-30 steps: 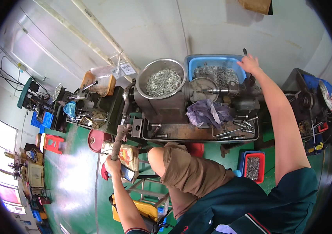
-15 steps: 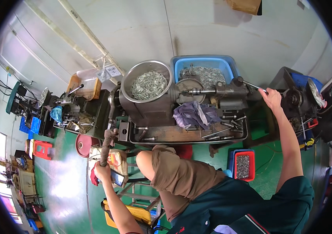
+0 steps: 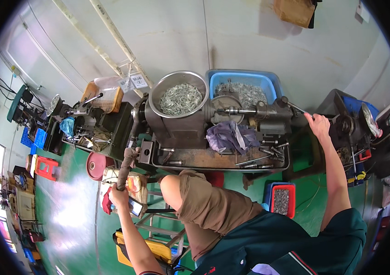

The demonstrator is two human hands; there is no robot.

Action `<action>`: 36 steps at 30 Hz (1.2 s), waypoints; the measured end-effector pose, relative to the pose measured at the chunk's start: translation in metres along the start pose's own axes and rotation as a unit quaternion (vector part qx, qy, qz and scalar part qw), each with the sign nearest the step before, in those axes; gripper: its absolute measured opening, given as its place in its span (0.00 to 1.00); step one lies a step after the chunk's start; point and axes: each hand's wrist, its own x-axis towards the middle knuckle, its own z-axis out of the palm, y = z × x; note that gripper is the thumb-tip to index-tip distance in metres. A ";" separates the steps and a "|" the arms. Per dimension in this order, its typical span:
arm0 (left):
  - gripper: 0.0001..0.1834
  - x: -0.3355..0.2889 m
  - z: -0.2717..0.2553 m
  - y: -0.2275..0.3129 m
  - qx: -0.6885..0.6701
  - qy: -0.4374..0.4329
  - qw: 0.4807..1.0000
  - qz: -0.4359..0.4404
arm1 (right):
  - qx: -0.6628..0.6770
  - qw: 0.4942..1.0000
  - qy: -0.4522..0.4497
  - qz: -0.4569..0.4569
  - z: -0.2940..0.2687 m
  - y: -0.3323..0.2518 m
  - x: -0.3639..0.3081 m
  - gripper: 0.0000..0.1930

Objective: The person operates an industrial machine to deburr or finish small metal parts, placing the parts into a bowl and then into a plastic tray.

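Note:
My left hand (image 3: pixel 119 196) is closed around the lower end of a cloth-wrapped lever (image 3: pixel 124 169), which rises to the left end of a small bench lathe (image 3: pixel 181 133). On the far right, my right hand (image 3: pixel 319 127) has its fingers at the end of a thin metal lever (image 3: pixel 297 108) on the tailstock (image 3: pixel 270 111). A chuck (image 3: pixel 233 110) on the tailstock spindle points left toward a round guard (image 3: pixel 226 101). Whatever sits at the chuck's tip is too small to make out. A crumpled purple-grey rag (image 3: pixel 232 137) hangs below the spindle.
A steel bowl (image 3: pixel 152 98) of small metal parts stands on the lathe. Behind is a blue basket (image 3: pixel 270 85) with more parts. Loose tools lie in the metal tray (image 3: pixel 195 158). A red bin (image 3: pixel 291 204) stands on the floor right of my knee. Other machines flank both sides.
My right hand has come slightly nearer to me, and the thin lever's end has dropped a little with it. The left hand keeps its grip. The whole view has shifted slightly.

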 end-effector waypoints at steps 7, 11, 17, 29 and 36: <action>0.10 -0.001 -0.001 0.002 -0.001 0.011 1.000 0.001 | -0.004 1.000 -0.003 0.011 -0.003 -0.003 -0.002 0.29; 0.10 -0.002 -0.001 0.001 0.006 0.008 1.000 -0.006 | 0.007 0.999 -0.027 0.026 -0.001 -0.004 -0.001 0.30; 0.11 -0.003 0.000 0.002 0.006 0.009 1.000 -0.010 | -0.026 0.995 0.100 -0.011 0.014 -0.004 0.017 0.19; 0.12 0.001 -0.005 0.005 0.033 -0.010 0.999 -0.030 | 0.254 0.918 -0.226 -0.203 0.028 -0.265 0.067 0.11; 0.11 -0.017 -0.003 0.019 0.026 0.013 0.998 -0.052 | 0.287 0.896 -0.299 -0.161 0.057 -0.288 0.058 0.11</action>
